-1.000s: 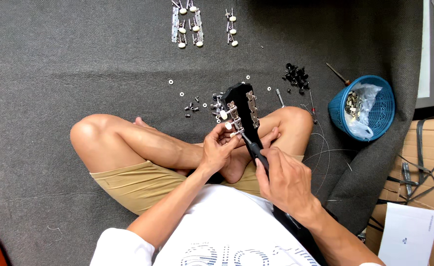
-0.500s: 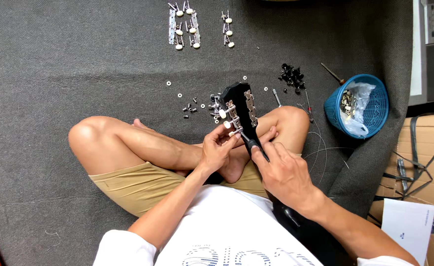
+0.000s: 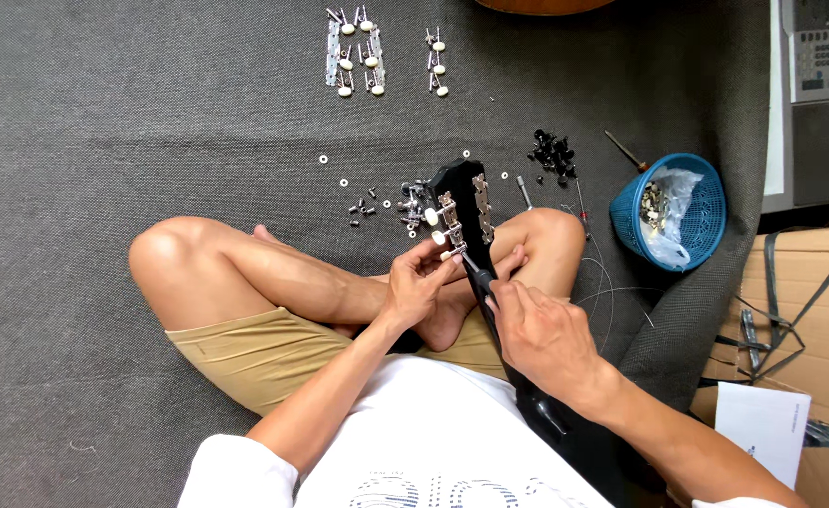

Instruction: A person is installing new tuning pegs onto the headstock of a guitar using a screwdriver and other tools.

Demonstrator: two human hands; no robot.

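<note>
I sit cross-legged on a grey carpet with a black guitar headstock (image 3: pixel 462 193) pointing away over my legs. A strip of tuning machines with white knobs (image 3: pixel 445 221) is on its left side. My left hand (image 3: pixel 416 282) pinches the lowest white knob of that strip. My right hand (image 3: pixel 537 329) grips a dark-handled screwdriver (image 3: pixel 476 273) whose tip meets the headstock by the same tuner. The guitar neck runs back under my right forearm.
Loose washers and small screws (image 3: pixel 363 205) lie on the carpet ahead. Spare tuner strips (image 3: pixel 353 52) are at the far edge. Black pegs (image 3: pixel 551 155) and a blue basket (image 3: pixel 678 212) sit right, with cardboard boxes (image 3: pixel 810 310) beyond.
Both hands stay on the headstock with only slight shifts. The view has tilted a little, so the floor parts sit lower in the picture.
</note>
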